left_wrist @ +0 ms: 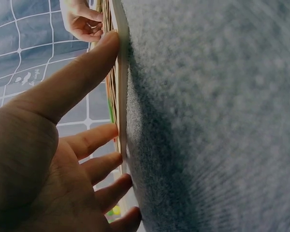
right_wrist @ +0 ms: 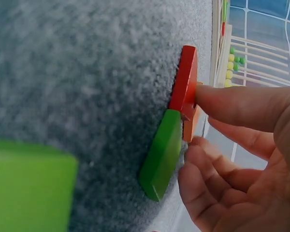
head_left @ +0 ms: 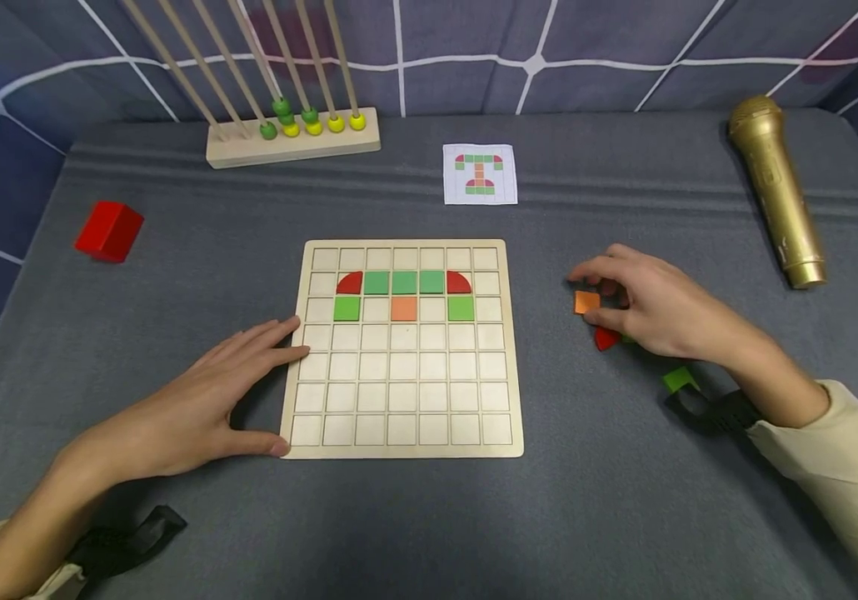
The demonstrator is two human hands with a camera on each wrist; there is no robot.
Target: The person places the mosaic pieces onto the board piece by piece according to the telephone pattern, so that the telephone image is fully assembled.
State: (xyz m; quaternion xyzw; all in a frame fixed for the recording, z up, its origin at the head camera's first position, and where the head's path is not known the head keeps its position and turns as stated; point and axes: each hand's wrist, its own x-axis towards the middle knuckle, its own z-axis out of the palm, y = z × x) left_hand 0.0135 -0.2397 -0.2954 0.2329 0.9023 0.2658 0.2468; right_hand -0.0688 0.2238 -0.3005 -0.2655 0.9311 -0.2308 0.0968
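Observation:
A wooden grid board (head_left: 402, 433) lies in the middle, bearing red quarter-round tiles (head_left: 459, 282), green squares (head_left: 403, 282) and one orange square (head_left: 403, 309). My left hand (head_left: 197, 408) rests at its left side, fingers spread, with fingertips on the edge and the thumb at the lower left corner. Right of the board, my right hand (head_left: 661, 308) pinches a loose orange square tile (head_left: 586, 302) at the thumb. Just below it sit a red tile (right_wrist: 184, 79) and a green tile (right_wrist: 162, 154), partly hidden by the hand in the head view.
Another green tile (head_left: 679, 380) lies near the right wrist. A pattern card (head_left: 480, 198) lies beyond the board. A bead stand (head_left: 294, 148) is at the back left, a red block (head_left: 110, 232) at the left, and a gold microphone (head_left: 777, 192) at the right.

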